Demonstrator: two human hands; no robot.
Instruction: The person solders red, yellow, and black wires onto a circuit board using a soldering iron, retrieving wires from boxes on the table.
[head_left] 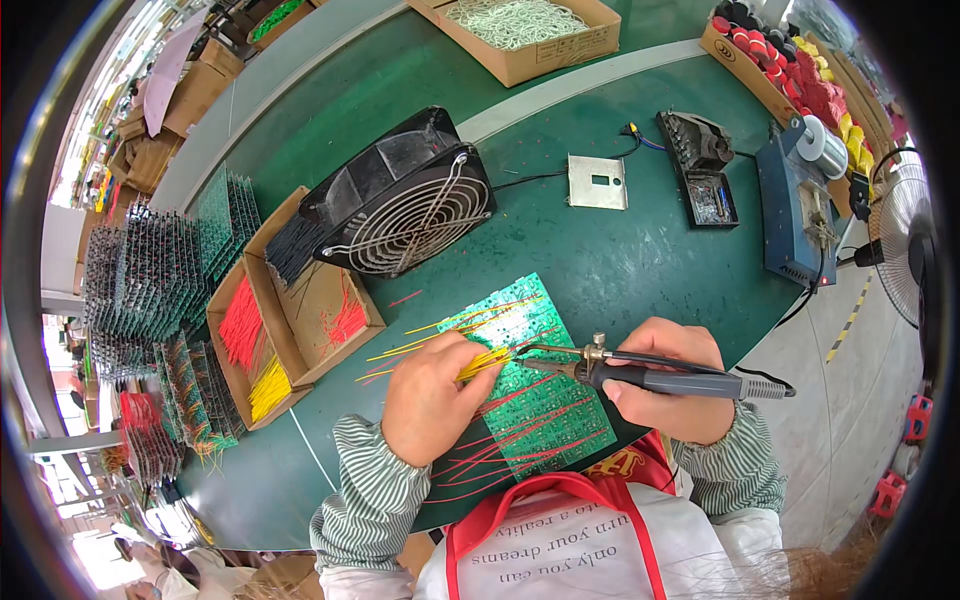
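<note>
On the green table (640, 270), near its front edge, lies a green circuit board (530, 375) with red and yellow wires fanning off it. Left hand (428, 395) rests on the board's left part, fingers curled shut around a bundle of yellow wires (484, 362). Right hand (672, 385) is clenched around a grey soldering iron (660, 378), its tip just beside the bundle's ends over the board. Behind stand a black fan (405, 200) and 2 cardboard trays (290, 320) of cut wires; stacked boards (150, 280) crowd the left edge.
</note>
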